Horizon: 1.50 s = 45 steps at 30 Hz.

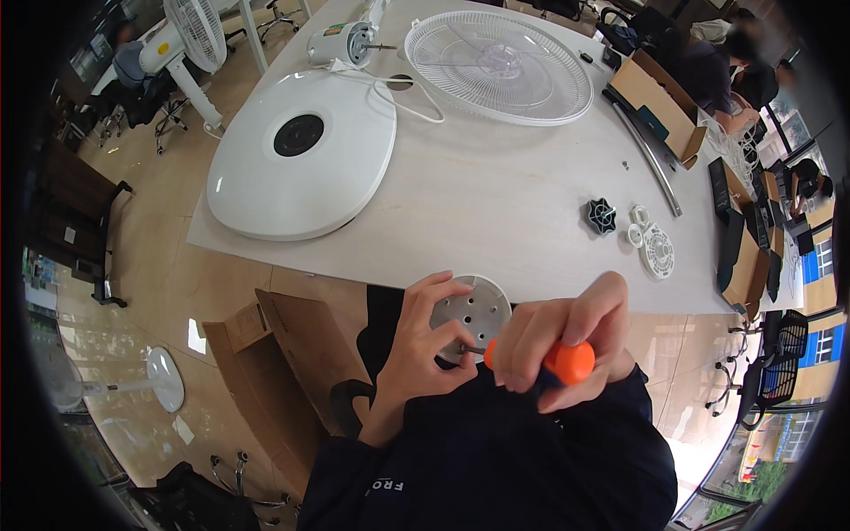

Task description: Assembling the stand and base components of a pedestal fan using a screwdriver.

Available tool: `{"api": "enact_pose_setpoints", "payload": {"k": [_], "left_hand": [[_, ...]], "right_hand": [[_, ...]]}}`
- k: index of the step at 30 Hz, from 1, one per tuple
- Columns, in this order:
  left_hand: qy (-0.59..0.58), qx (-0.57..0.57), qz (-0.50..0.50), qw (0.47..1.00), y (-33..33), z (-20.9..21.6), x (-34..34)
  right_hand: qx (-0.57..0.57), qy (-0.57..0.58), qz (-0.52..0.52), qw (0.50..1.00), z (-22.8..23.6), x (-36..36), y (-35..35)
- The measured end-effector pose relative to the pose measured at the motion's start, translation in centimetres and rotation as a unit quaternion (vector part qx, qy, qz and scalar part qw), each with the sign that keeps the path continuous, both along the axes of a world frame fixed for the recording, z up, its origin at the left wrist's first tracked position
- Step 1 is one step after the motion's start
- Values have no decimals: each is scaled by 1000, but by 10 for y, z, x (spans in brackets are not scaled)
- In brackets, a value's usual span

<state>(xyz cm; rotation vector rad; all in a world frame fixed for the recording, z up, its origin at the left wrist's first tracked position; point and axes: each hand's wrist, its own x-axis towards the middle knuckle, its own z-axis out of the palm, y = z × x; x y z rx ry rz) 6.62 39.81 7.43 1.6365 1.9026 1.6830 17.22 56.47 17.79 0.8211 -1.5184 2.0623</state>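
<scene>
A: The right fingers (529,341) are clamped on an orange-handled screwdriver (575,361). And the left?

B: The left fingers (434,295) are closed on the rim of a pale round disc (485,305), thumb and index beside the screwdriver's shaft. Whether the tip sits in a hole, I can't tell.

A: Where's the disc?

B: At the near edge of the worktop (496,203), holed face showing. To its left, an open cardboard box (305,341) stands on the glossy tiled floor (168,265).

A: And the surface?

B: Pale, smooth, faintly grained. Toward the near right lies a black star-shaped knob (601,216), just left of a slotted white piece (658,251). On the left sits a broad, shiny white base (257,190) with a dark round centre.

A: Farther back?

B: A silver tube (651,164) slants on the right, beside an open carton (651,97). At the far side lies a round fan guard (469,84); left of that, a motor housing (341,42), its shaft pointing right.

A: And the room?

B: A black mesh chair (784,350) on the right, a white standing fan (199,35) at far left, and people (706,75) at far right.
</scene>
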Motion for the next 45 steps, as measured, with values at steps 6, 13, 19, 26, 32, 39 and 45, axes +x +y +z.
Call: {"api": "enact_pose_setpoints", "payload": {"k": [6,13,19,26,32,39,45], "left_hand": [[-21,20,3,1000,8,-6,9],[-14,89,-43,995,16,-22,7],[-28,80,-35,996,12,-26,4],[-1,88,-27,996,13,-28,1],[-10,76,-12,997,13,-27,5],[-10,86,-22,996,15,-25,2],[-20,56,5,998,13,-27,7]], "right_hand": [[163,-8,-13,987,8,0,13],[-5,30,114,993,3,-8,0],[81,-55,153,983,4,2,10],[-67,-54,132,988,3,0,-3],[62,-31,144,987,1,-3,7],[-45,-20,137,989,2,-4,-4],[50,-39,99,993,4,-6,2]]}}
